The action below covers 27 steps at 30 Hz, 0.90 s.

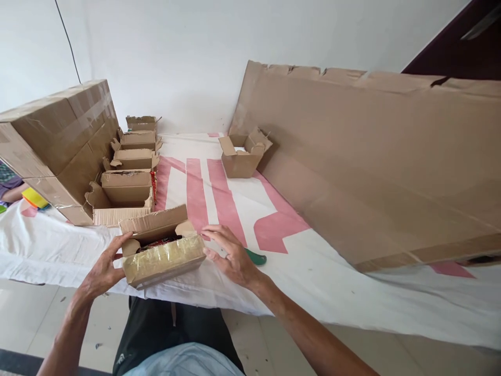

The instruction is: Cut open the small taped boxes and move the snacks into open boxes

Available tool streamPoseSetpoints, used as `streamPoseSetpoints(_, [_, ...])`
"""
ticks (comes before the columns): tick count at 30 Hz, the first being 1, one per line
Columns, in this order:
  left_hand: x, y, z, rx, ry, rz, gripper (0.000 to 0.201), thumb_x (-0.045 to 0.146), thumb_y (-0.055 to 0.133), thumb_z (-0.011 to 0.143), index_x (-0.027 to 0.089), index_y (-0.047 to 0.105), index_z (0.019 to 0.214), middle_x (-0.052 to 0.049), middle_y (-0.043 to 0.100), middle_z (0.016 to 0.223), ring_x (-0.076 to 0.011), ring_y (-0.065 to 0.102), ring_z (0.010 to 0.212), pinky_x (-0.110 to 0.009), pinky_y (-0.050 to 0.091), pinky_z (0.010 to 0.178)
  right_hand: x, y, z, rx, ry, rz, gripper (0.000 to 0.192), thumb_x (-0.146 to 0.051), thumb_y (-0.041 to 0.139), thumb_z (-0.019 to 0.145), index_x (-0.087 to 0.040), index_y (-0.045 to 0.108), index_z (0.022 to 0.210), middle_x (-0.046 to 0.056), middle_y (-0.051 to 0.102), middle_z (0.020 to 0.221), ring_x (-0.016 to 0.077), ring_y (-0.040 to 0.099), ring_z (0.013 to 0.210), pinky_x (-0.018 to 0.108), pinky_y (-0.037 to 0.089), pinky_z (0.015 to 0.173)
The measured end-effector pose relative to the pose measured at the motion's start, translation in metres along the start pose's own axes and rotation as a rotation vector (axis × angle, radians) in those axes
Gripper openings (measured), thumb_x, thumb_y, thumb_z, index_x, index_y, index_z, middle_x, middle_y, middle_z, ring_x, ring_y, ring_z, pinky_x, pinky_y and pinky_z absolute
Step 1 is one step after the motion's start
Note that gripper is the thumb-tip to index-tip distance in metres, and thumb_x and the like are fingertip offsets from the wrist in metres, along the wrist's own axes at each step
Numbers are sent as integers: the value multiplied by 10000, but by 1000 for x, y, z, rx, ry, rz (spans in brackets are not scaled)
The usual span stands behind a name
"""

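Observation:
A small cardboard box (162, 258) sits at the near edge of the white sheet, its lid flap raised and its front face covered in clear tape. Something dark shows inside it. My left hand (102, 269) grips the box's left end. My right hand (230, 253) rests with fingers spread against its right end. A green object (256, 257) lies partly hidden behind my right hand.
A row of several open small boxes (127, 193) runs back along a large taped carton (58, 141) on the left. Another open small box (242, 154) stands near a big cardboard sheet (376, 167) leaning at right. The white sheet with pink shapes (219, 198) covers the surface.

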State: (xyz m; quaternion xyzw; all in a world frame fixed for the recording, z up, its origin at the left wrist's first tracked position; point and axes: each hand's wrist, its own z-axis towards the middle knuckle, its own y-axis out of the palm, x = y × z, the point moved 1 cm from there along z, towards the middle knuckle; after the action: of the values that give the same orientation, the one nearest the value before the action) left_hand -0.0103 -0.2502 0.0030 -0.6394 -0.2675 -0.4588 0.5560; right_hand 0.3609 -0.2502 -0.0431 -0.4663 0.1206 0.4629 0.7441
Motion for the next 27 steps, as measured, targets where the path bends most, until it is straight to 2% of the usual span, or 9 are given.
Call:
streamPoseSetpoints(3, [-1, -3, 2, -6, -14, 13, 807, 425, 884, 793, 342, 595, 1542, -111, 590, 1556, -378, 568, 1429, -475, 562, 1118, -21, 7, 25, -62, -112, 9, 306, -317, 601, 1044, -213, 664, 1325, 146, 707, 1298, 317, 650, 1225, 530, 550, 1071])
streamPoseSetpoints(6, [-3, -11, 3, -12, -3, 30, 819, 411, 886, 797, 320, 580, 1551, -122, 577, 1564, -373, 565, 1431, -470, 554, 1136, -29, 10, 39, -104, -108, 54, 240, -290, 609, 1027, -204, 702, 1231, 129, 744, 1155, 309, 663, 1126, 527, 555, 1029])
streamPoseSetpoints(11, [-5, -27, 5, -34, 71, 41, 758, 463, 849, 858, 289, 574, 1542, -143, 585, 1543, -359, 591, 1407, -471, 577, 1116, -41, 11, 43, -141, 67, 279, 152, -279, 618, 1006, -228, 731, 1094, 72, 742, 1004, 245, 679, 990, 418, 564, 931])
streamPoseSetpoints(16, [-4, -35, 13, -30, 59, 80, 603, 515, 809, 876, 263, 681, 1409, -159, 644, 1467, -357, 624, 1372, -440, 618, 1043, -48, 18, 43, -103, 250, 475, 157, -356, 658, 954, -234, 743, 1003, 29, 750, 937, 209, 685, 875, 360, 553, 849])
streamPoseSetpoints(19, [6, -35, 15, 11, 13, 171, 482, 497, 764, 878, 248, 735, 1291, -138, 688, 1394, -335, 669, 1293, -423, 636, 971, -49, 22, 42, -35, 299, 541, 174, -398, 685, 932, -239, 753, 946, 15, 747, 894, 205, 677, 858, 351, 552, 844])
streamPoseSetpoints(22, [24, -32, 15, 78, -27, 345, 342, 465, 626, 947, 227, 770, 1145, -115, 753, 1243, -309, 719, 1143, -429, 621, 920, -50, 23, 40, 6, 329, 604, 205, -423, 694, 930, -241, 784, 961, 23, 765, 919, 209, 681, 876, 354, 555, 860])
streamPoseSetpoints(24, [37, -27, 15, 106, -19, 472, 340, 444, 542, 987, 221, 785, 1067, -104, 782, 1147, -300, 731, 1059, -446, 597, 928, -50, 23, 39, 20, 357, 651, 225, -434, 703, 926, -239, 801, 983, 29, 778, 928, 208, 690, 869, 349, 559, 839])
streamPoseSetpoints(27, [53, -19, 17, 127, 36, 571, 364, 442, 518, 996, 219, 805, 1026, -104, 807, 1123, -310, 737, 1060, -454, 567, 978, -48, 24, 37, 51, 387, 708, 230, -444, 725, 913, -239, 814, 970, 33, 794, 915, 208, 705, 863, 343, 565, 825])
